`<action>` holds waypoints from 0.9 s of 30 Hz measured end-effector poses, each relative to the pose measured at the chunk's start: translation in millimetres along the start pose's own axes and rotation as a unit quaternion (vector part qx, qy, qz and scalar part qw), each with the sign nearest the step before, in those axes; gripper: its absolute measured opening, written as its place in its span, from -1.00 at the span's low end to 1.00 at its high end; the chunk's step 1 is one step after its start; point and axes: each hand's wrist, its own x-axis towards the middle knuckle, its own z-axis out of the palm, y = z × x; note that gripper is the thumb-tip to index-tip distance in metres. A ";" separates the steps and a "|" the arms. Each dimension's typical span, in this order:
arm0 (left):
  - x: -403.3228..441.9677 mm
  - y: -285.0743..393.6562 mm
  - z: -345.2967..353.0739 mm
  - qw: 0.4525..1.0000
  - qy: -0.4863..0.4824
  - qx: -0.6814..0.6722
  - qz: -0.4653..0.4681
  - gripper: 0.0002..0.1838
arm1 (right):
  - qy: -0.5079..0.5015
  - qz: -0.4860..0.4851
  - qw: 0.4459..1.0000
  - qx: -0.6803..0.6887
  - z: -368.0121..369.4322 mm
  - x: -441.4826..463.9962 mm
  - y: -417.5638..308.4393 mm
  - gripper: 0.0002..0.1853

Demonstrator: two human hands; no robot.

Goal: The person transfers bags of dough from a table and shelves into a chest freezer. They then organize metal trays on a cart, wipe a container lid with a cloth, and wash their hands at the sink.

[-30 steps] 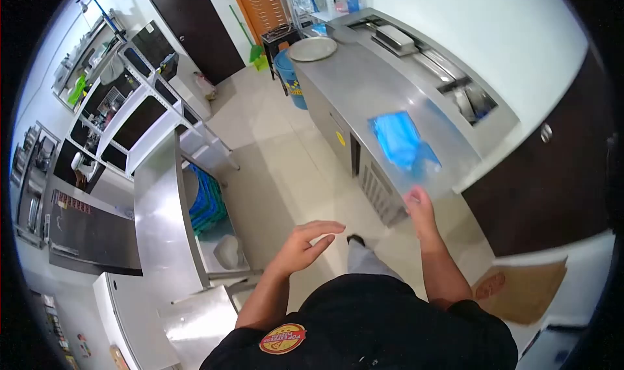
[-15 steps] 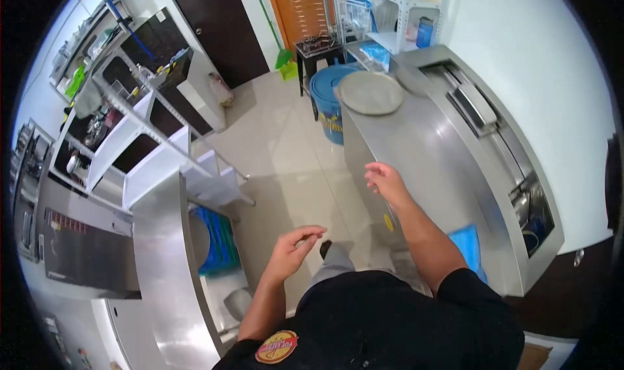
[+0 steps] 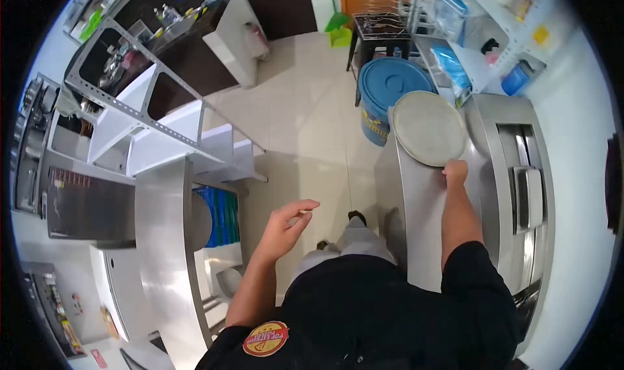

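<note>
Right hand [image 3: 457, 172]: I saw it at the near rim of the round tray [image 3: 429, 128]; its fingers were curled there, but I could not tell whether they were clamped on the rim.
Left hand [image 3: 285, 228]: it hung above the floor [image 3: 312, 168], holding nothing, the thumb and the fingers apart.
Tray place: it lay at the far end of the steel counter [image 3: 426, 217], just beside the blue lidded bin [image 3: 393, 81].
Reach to tray: I judged it complete, since the hand was at the rim.
Lift of tray: I could see none yet; the tray was on the counter, with only one hand at it.
</note>
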 end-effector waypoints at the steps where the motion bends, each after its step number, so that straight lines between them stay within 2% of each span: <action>1: 8.9 -6.5 3.1 0.999 0.028 -0.032 -0.016 -0.71 | -0.008 0.065 0.990 0.123 -19.8 -5.0 -22.4 -0.73; 3: 31.6 -18.4 2.8 0.998 0.042 -0.001 -0.052 -0.72 | -0.020 0.189 0.915 0.356 -70.2 -15.8 -81.2 -0.76; 5: 32.5 -36.6 5.8 0.986 0.063 0.060 -0.143 -0.70 | -0.036 0.144 0.915 0.375 -89.0 -37.1 -136.2 -0.81; 6: 33.9 -52.9 5.8 0.983 0.078 0.055 -0.159 -0.70 | -0.044 0.110 0.907 0.405 -92.7 -52.4 -166.5 -0.87; 7: 42.1 -73.6 1.6 0.964 0.097 -0.096 -0.227 -0.58 | -0.063 0.098 0.909 0.400 -96.1 -67.1 -200.3 -0.87; 8: 49.9 -91.2 -4.8 0.920 0.117 -0.245 -0.282 -0.45 | -0.067 0.028 0.916 0.394 -98.3 -80.7 -233.5 -0.91; 9: 54.9 -104.8 -12.3 0.878 0.130 -0.334 -0.317 -0.34 | -0.071 -0.041 0.918 0.388 -98.1 -91.2 -263.6 -0.92; 10: 59.3 -109.1 -25.1 0.827 0.142 -0.422 -0.345 -0.23 | -0.088 -0.054 0.917 0.386 -95.7 -99.3 -291.3 -0.92; 11: 61.3 -115.3 -44.7 0.819 0.161 -0.428 -0.347 -0.23 | -0.049 -0.169 0.928 0.328 -92.4 -107.1 -318.5 -0.91; 13: 56.6 -109.7 -86.0 0.700 0.228 -0.560 -0.380 -0.23 | 0.035 -0.392 0.896 0.206 -77.2 -123.7 -361.0 -0.88; 14: 43.2 -128.9 -97.1 0.687 0.245 -0.567 -0.384 -0.23 | 0.016 -0.404 0.891 0.206 -66.0 -131.9 -376.2 -0.88; 17: 1.6 -218.3 -134.4 0.660 0.296 -0.629 -0.284 -0.30 | -0.061 -0.548 0.819 0.160 -16.4 -146.6 -428.9 -0.83; 18: -17.6 -243.1 -146.8 0.651 0.320 -0.626 -0.286 -0.30 | -0.079 -0.559 0.808 0.170 9.8 -159.1 -449.1 -0.83; 21: -61.1 -319.2 -153.7 0.680 0.430 -0.528 -0.271 -0.40 | -0.145 -0.524 0.811 0.217 95.5 -188.9 -491.6 -0.77; 22: -72.2 -344.2 -158.1 0.667 0.443 -0.531 -0.277 -0.40 | -0.162 -0.530 0.804 0.215 124.8 -191.1 -503.2 -0.77; 23: -85.2 -368.2 -167.2 0.672 0.462 -0.518 -0.258 -0.40 | -0.329 -0.303 0.810 0.378 152.6 -197.9 -519.9 -0.74; 24: -98.5 -392.1 -179.6 0.682 0.476 -0.500 -0.242 -0.40 | -0.456 -0.035 0.734 0.502 182.7 -208.7 -538.4 -0.70; 25: -111.8 -412.6 -189.7 0.694 0.488 -0.477 -0.231 -0.38 | -0.530 0.245 0.577 0.572 211.6 -226.5 -554.7 -0.66; 26: -122.5 -430.6 -195.7 0.693 0.484 -0.470 -0.256 -0.38 | -0.529 0.269 0.570 0.568 237.1 -242.9 -565.7 -0.66; 27: -126.4 -440.6 -205.9 0.695 0.489 -0.459 -0.261 -0.42 | -0.533 0.201 0.632 0.525 253.2 -255.5 -583.2 -0.62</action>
